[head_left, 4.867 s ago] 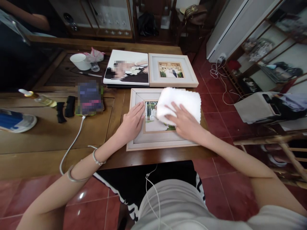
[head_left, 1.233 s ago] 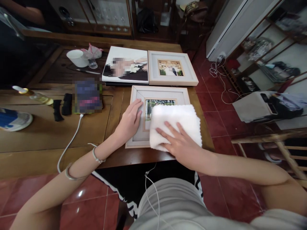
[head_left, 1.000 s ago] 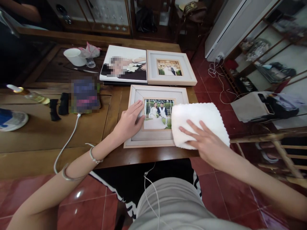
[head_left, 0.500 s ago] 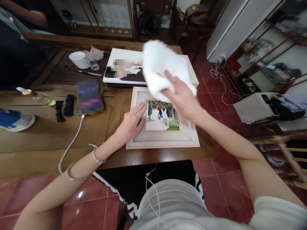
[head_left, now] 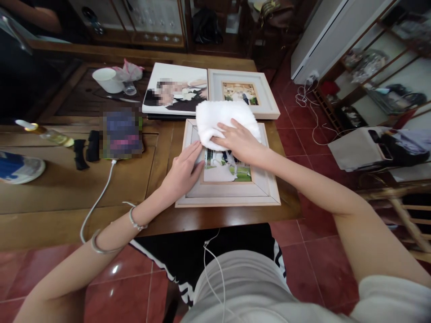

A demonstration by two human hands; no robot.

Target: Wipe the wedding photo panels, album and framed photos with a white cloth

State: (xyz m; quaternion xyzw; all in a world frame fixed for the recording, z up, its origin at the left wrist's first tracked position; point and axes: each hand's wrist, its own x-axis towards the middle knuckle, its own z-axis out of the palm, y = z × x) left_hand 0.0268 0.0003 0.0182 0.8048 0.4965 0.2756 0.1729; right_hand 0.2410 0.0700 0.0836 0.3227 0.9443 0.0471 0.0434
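Observation:
A pale wooden picture frame [head_left: 256, 190] with a wedding photo lies flat at the near edge of the wooden table [head_left: 67, 188]. My left hand [head_left: 183, 172] rests flat on the frame's left side, fingers stretched out. My right hand [head_left: 237, 141] presses a folded white cloth [head_left: 218, 116] onto the frame's top part, fingers spread flat on the cloth.
Behind it lie a second pale frame [head_left: 266, 96] and a large unframed photo print [head_left: 175, 92]. To the left are a blurred phone [head_left: 121, 133] on a white cable [head_left: 97, 202], black clips [head_left: 85, 150], a small bottle [head_left: 47, 134], a white cup [head_left: 106, 80]. Another person's arm [head_left: 37, 15] shows far left.
My right hand wiped the cloth across the frame and off to the right, lifted it in the air, then set it down on the frame's top edge. My left hand stayed put.

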